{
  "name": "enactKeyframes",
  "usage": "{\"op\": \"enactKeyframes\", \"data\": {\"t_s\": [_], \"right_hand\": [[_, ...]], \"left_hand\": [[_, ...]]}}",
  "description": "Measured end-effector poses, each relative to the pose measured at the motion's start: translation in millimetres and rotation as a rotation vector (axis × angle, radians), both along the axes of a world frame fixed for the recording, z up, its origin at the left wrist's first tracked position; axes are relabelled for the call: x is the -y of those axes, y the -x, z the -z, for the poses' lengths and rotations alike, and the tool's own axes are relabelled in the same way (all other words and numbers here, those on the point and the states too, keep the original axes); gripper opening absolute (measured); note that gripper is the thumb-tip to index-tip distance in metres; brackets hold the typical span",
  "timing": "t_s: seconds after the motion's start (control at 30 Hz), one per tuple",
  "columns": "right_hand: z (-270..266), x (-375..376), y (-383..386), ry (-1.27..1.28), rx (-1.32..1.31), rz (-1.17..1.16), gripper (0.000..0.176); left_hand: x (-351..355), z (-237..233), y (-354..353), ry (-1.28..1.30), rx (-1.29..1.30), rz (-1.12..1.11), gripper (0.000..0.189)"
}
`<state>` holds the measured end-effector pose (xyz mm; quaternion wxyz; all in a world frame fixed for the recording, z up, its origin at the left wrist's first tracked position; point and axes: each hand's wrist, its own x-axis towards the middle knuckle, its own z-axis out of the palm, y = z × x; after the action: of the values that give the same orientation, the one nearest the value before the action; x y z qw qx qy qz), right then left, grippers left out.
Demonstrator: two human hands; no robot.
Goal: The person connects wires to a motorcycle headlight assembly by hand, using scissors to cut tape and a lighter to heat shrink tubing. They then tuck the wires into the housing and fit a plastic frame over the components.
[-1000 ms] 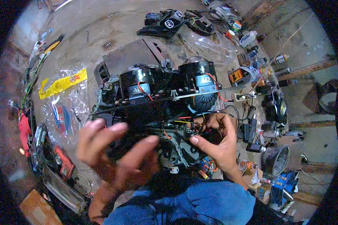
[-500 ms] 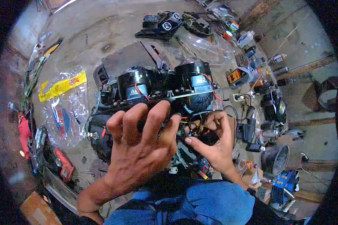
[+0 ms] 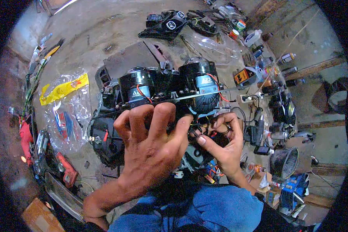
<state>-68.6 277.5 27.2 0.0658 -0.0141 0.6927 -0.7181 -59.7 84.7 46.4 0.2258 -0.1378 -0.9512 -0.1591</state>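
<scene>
Just right of my left hand [image 3: 150, 149], fingers [image 3: 160, 116] clamped on the headlight [image 3: 164, 83], my right hand [image 3: 222, 149] pinches its wires [image 3: 203, 125].

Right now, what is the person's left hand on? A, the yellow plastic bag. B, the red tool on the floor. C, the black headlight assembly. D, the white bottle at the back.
C: the left hand grips the black headlight assembly from above with fingers spread, while the right hand pinches the wires beside it.
</scene>
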Motion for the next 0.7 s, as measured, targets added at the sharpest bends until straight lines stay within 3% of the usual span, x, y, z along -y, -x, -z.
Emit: {"op": "enactKeyframes", "data": {"t_s": [0.7], "right_hand": [[4,0,3,-0.061,-0.083,0.026,0.046]], "left_hand": [[-16,4,-1,-0.051,0.020,-0.093,0.028]]}}
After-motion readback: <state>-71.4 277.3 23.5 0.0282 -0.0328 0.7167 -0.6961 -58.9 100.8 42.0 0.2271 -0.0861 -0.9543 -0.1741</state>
